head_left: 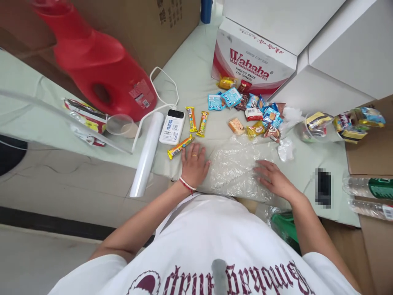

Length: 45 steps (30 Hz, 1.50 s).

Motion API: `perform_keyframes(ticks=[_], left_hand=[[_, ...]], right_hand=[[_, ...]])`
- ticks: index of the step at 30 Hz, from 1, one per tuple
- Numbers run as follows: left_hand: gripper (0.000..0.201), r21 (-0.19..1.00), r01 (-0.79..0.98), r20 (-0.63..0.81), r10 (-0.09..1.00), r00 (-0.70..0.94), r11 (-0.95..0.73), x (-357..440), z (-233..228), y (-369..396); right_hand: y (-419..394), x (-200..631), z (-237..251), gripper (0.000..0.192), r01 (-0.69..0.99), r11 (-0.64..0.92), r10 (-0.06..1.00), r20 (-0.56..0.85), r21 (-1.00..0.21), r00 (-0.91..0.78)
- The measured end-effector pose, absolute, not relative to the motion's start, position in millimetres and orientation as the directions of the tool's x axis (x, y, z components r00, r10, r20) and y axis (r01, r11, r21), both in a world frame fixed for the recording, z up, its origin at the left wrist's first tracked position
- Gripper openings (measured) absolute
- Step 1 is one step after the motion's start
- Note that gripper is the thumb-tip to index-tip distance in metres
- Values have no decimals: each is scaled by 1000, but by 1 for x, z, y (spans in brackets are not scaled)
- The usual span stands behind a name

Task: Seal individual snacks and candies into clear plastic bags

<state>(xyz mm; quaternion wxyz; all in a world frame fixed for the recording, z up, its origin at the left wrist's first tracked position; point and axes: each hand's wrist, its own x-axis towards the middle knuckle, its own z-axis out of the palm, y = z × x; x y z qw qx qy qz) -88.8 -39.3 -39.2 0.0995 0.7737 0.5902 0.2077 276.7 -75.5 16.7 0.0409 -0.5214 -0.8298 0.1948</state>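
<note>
A crinkled sheet of clear plastic wrap [235, 170] lies flat on the pale green table [190, 78] in front of me. My left hand [193, 164] presses flat on its left edge, fingers spread, a ring on one finger and a red-and-white band at the wrist. Resting palm down on the sheet's right side is my right hand [272, 178]. Neither hand grips anything. Just beyond the left hand lies a yellow snack bar [180, 146]. Farther back sits a heap of small wrapped snacks [248, 110].
A roll of plastic wrap [146, 153] and a white power bank [172, 127] lie left of my hands. A red jug [95, 61] stands at the back left, a Wahaha box [253, 61] at the back. Clear bottles [368, 188] lie at right.
</note>
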Motion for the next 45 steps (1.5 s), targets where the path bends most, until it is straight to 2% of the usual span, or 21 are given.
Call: perform_keyframes(ticks=[1,3,5,6,9,11,13,15,17,19,22,24,26,28,30,31,33,37,40,45], left_hand=[[44,411,857,259,941,218,-311,-85,-36,-39],[38,418,766,346,865,363,-489,-73,-28,-38],[40,406,647,347,763,545,-646,-58,-21,-36],[42,402,634,307,749,587,-661,-51,-19,-36],[56,389,745,117,832,543,-541,-39,-23,-35],[64,382,773,42,845,533,-507,-39,-29,-38],[65,388,757,16,825,564,-525,-41,-35,-43],[59,400,752,-12,817,576,-524,-43,-39,-49],[57,410,757,-30,822,569,-509,-44,-40,-53],[59,419,757,-17,829,560,-502,-44,-41,-55],[61,437,753,-10,835,550,-492,-45,-41,-55],[58,450,752,-30,834,552,-482,-46,-40,-55],[54,452,741,-9,828,560,-496,-46,-40,-54],[55,435,727,47,820,571,-531,-47,-40,-54],[59,415,725,79,815,574,-550,-47,-41,-54],[60,408,726,78,813,576,-553,-47,-42,-53],[60,402,728,58,809,584,-555,-47,-44,-53],[57,404,736,29,812,583,-543,-47,-44,-53],[59,411,738,19,815,579,-535,-47,-42,-53],[67,413,737,32,817,575,-535,-49,-41,-54]], right_hand=[[-71,270,23,38,858,374,893,-115,-352,-436],[-60,249,36,36,866,363,907,-82,-343,-413],[-48,227,45,35,855,374,901,-78,-360,-427],[-42,218,49,34,849,382,894,-86,-365,-440],[-18,192,60,35,857,402,888,-93,-323,-451],[2,167,64,35,853,447,872,-80,-269,-483],[22,129,63,33,807,544,816,-82,-232,-573],[38,81,54,31,715,663,713,-103,-224,-694],[47,35,42,42,646,743,636,-114,-177,-763],[49,1,30,48,628,769,609,-157,-124,-777],[41,-8,23,37,685,717,658,-202,-130,-726],[38,10,24,28,765,598,744,-188,-239,-641],[46,32,26,30,858,353,880,-179,-372,-440],[65,45,26,35,897,62,971,-182,-437,-156],[91,41,22,39,888,-127,982,-184,-442,49],[104,34,19,41,881,-172,977,-192,-440,94],[127,13,14,51,879,-201,967,-232,-432,107],[146,-15,10,80,926,-141,944,-331,-349,20],[143,-9,9,74,963,-63,937,-347,-261,-33],[125,18,19,71,974,161,933,-298,-158,-202]])
